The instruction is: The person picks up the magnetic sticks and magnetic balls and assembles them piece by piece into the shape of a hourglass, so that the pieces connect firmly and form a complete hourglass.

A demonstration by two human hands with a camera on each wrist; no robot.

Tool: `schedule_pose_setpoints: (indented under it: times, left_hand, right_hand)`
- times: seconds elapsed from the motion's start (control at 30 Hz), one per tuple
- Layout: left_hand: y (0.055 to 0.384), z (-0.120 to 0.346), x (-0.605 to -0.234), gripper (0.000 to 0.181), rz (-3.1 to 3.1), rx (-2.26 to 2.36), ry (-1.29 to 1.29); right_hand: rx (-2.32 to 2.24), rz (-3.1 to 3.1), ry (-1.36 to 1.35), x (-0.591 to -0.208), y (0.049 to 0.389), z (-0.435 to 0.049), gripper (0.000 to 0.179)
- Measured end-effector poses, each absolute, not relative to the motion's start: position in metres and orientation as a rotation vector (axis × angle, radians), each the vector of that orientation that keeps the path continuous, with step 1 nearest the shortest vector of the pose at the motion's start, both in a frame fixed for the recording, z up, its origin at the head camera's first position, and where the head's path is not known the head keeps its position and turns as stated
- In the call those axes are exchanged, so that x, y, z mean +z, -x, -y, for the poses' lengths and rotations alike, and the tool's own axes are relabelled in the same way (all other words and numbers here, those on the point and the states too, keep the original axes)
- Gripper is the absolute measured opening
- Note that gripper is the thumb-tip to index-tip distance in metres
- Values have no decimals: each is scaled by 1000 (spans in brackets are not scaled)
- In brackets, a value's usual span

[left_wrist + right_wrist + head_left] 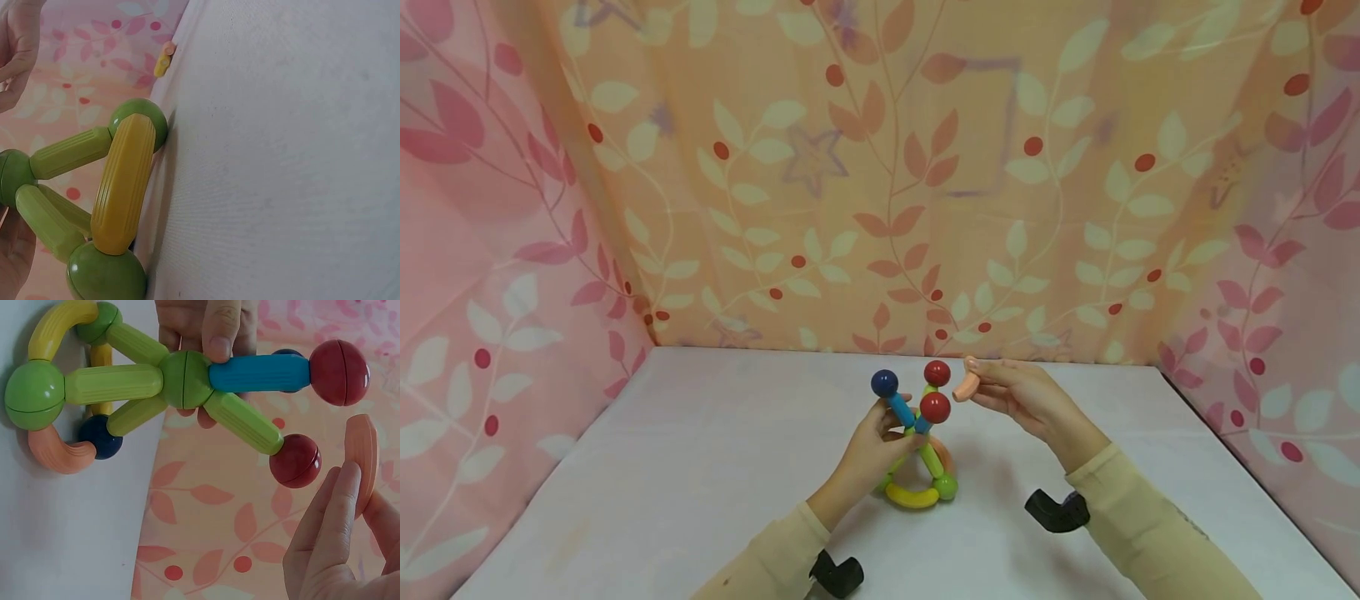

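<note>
A toy of magnetic sticks and balls stands on the table, its central green ball [186, 379] gripped by my left hand [874, 442]. Curved yellow sticks [912, 497] and a peach one link the balls at its base. Straight green sticks [114, 384] rise from these to the central ball. Above it, blue and green sticks fan out, two ending in red balls [935, 407] and another in a dark blue ball [884, 383]. My right hand [1026, 402] pinches a curved peach stick [362, 453] between thumb and fingers, just right of the red balls and apart from them.
A white-covered table [700, 467] has patterned curtains [760, 208] behind it and on both sides. In the left wrist view, a small yellow and peach piece [164, 62] shows far off at the table's edge. Black wrist mounts [1058, 510] stick out below both sleeves.
</note>
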State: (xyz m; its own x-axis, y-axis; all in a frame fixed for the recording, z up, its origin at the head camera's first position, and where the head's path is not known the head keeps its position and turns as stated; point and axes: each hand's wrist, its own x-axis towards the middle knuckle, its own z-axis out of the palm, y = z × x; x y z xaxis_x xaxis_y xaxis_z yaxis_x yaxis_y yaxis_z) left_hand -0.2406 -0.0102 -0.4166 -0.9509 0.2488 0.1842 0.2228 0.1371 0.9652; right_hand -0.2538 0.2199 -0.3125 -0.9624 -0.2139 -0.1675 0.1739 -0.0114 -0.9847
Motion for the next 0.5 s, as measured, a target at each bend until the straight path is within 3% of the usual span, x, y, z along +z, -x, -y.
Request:
schedule_pose_setpoints:
  times: [0.17, 0.4, 0.5]
  left_hand:
    - [241, 11, -417, 55, -2347, 1991, -491]
    - [240, 11, -416, 56, -2332, 2000, -495]
    - [240, 11, -416, 56, -2330, 2001, -492]
  right_hand:
    - [-2073, -1992, 56, -311, 252, -217, 28]
    - [-2048, -2044, 24, -314, 253, -213, 50]
    - [-2043, -2039, 24, -314, 251, -213, 45]
